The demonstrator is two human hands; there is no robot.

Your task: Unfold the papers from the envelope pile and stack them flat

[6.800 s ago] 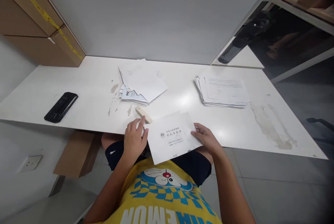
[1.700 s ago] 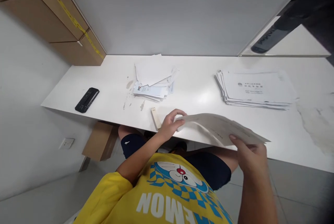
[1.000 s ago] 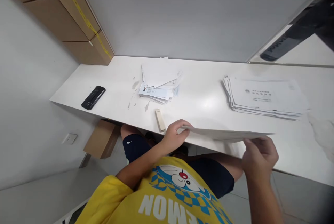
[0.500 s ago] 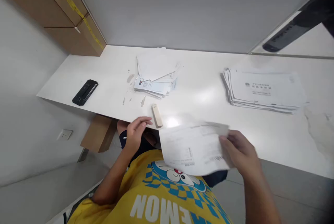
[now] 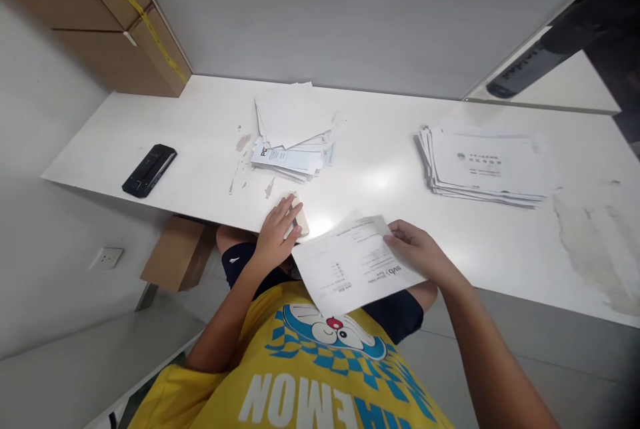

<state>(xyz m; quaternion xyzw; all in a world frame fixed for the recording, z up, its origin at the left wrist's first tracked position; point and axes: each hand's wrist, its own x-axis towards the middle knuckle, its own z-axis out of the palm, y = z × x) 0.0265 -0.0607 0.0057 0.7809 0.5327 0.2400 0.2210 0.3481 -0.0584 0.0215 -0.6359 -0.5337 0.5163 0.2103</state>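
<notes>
My right hand pinches the right edge of a printed sheet of paper, which is held above my lap at the table's front edge. More paper shows behind its top edge. My left hand is closed over a small cream stapler on the table, fingers across its left side and thumb near its lower end. Beyond the stapler lies an uneven pile of papers, with a blue-tinted sheet near its front. Farther right is a neater paper stack, its top sheet printed.
A black phone-like device lies on the left of the white table. Cardboard boxes stand at the back left, and another box sits below the table. A grey panel rises along the back edge.
My left hand has moved forward from beside the stapler and closed over it. The sheet in my right hand has shifted left and tilted. The view has shifted slightly.
</notes>
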